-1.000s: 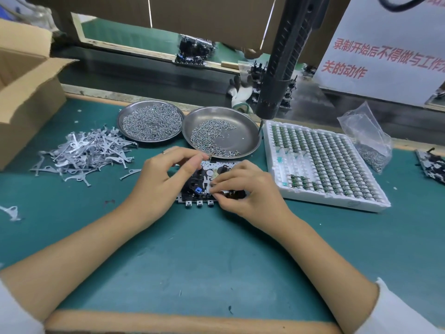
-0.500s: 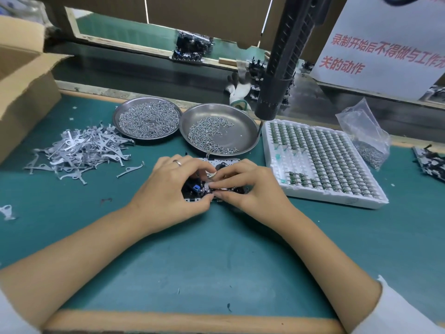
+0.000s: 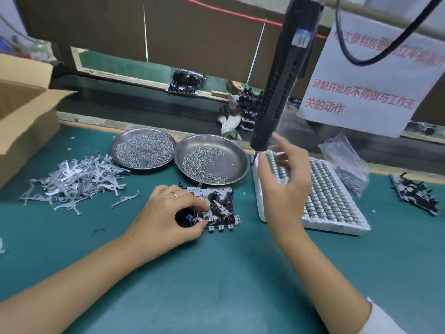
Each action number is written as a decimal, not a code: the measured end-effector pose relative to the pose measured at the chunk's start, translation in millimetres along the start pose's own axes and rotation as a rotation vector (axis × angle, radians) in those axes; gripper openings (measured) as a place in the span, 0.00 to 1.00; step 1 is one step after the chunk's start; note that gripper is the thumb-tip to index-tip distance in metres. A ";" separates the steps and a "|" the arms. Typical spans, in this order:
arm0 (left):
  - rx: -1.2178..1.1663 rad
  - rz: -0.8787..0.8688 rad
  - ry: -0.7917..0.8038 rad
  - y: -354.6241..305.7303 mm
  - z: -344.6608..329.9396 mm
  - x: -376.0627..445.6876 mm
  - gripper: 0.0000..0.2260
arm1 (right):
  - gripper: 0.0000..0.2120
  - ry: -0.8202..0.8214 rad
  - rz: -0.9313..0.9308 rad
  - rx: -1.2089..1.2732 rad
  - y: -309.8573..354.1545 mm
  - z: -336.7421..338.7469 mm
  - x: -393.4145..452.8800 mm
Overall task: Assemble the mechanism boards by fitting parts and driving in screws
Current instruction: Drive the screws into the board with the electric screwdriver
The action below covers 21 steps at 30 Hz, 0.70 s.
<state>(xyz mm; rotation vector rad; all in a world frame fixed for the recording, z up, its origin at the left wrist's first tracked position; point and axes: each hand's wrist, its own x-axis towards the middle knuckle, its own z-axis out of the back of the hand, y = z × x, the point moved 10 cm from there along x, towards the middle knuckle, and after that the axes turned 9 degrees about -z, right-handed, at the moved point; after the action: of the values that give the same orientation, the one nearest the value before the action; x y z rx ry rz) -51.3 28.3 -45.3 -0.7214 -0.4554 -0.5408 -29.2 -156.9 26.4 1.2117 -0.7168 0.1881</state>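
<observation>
Two hands, split jobs — our left hand [image 3: 166, 218] grips the mechanism board [image 3: 212, 209] at frame centre on the surface; right hand [image 3: 284, 186], fingers spread and empty, is nearer the hanging screwdriver [image 3: 277, 92], just up-left of it.

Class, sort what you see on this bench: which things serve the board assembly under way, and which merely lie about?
In use: mechanism board, held by the left hand; right hand, raised by the hanging screwdriver; screw dishes; metal levers; parts tray.

Lying about: cardboard box; plastic bag; paper notice.
</observation>
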 end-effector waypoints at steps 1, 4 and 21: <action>-0.009 0.005 -0.002 0.9 0.0 0.0 0.11 | 0.23 -0.044 -0.057 0.013 -1.2 4.2 13.2; -0.038 0.038 -0.019 4.4 0.7 -0.1 0.09 | 0.40 0.058 -0.183 0.008 3.6 -12.6 54.3; -0.075 0.079 -0.080 7.1 4.1 -1.5 0.10 | 0.09 0.283 -0.183 0.670 36.6 -71.7 -1.0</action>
<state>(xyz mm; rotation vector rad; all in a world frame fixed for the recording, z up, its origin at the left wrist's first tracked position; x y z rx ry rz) -49.0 36.2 -47.0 -0.8321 -0.4806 -0.4575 -19.3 -78.7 42.7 1.8329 -0.2887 0.4621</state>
